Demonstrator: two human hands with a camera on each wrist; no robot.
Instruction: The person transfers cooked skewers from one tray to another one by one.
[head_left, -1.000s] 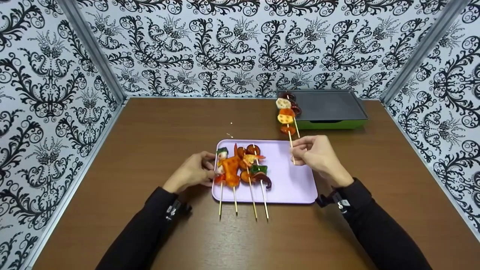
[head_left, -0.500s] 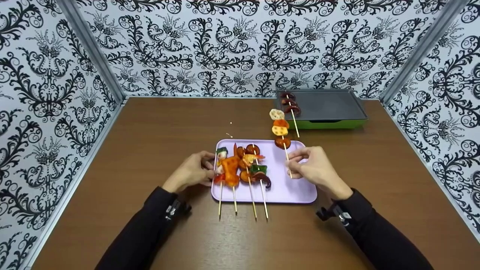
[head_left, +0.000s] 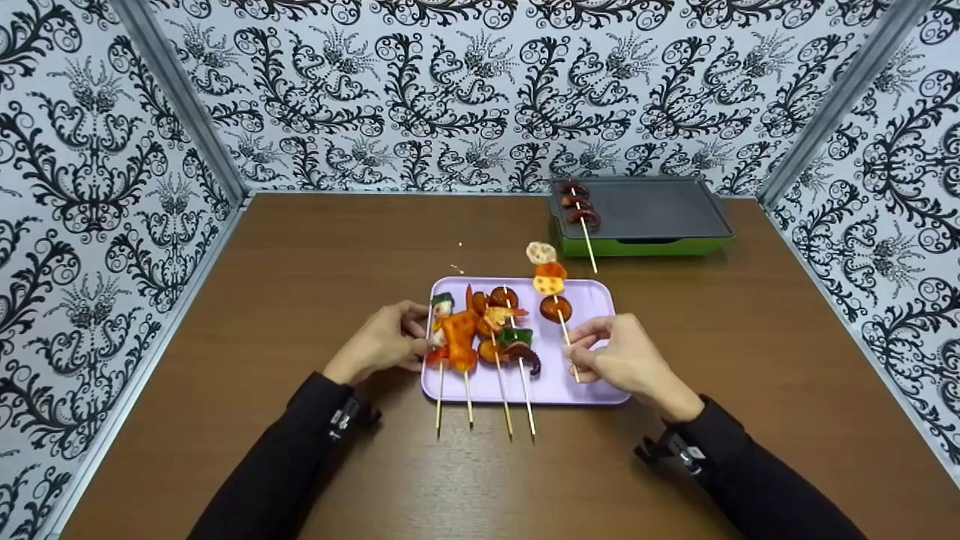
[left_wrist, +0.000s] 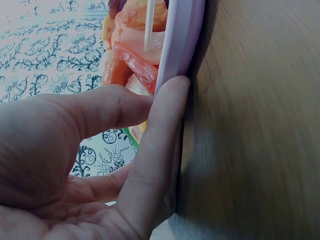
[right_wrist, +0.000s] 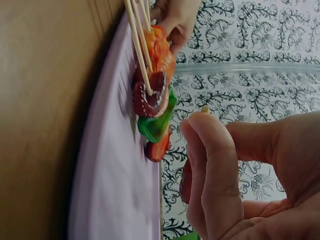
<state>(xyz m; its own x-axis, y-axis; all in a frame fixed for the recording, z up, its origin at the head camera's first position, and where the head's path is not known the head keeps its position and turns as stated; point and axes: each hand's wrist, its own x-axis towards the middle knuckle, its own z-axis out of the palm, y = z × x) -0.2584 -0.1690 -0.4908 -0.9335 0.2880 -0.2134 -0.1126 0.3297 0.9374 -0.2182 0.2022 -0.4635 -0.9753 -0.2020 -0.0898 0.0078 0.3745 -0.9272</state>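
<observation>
Pinching a loaded skewer [head_left: 553, 298] by its stick, the right hand [head_left: 626, 361] hovers it over the purple tray [head_left: 592, 390]; tilting risks pieces sliding off, while the left hand [head_left: 382, 341] grips the tray's edge.

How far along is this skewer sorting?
Four skewers already lie on the purple tray, which the left hand steadies at its edge. The right hand pinches a fifth skewer above the tray, not yet laid down. One skewer remains on the grill pan.
</observation>
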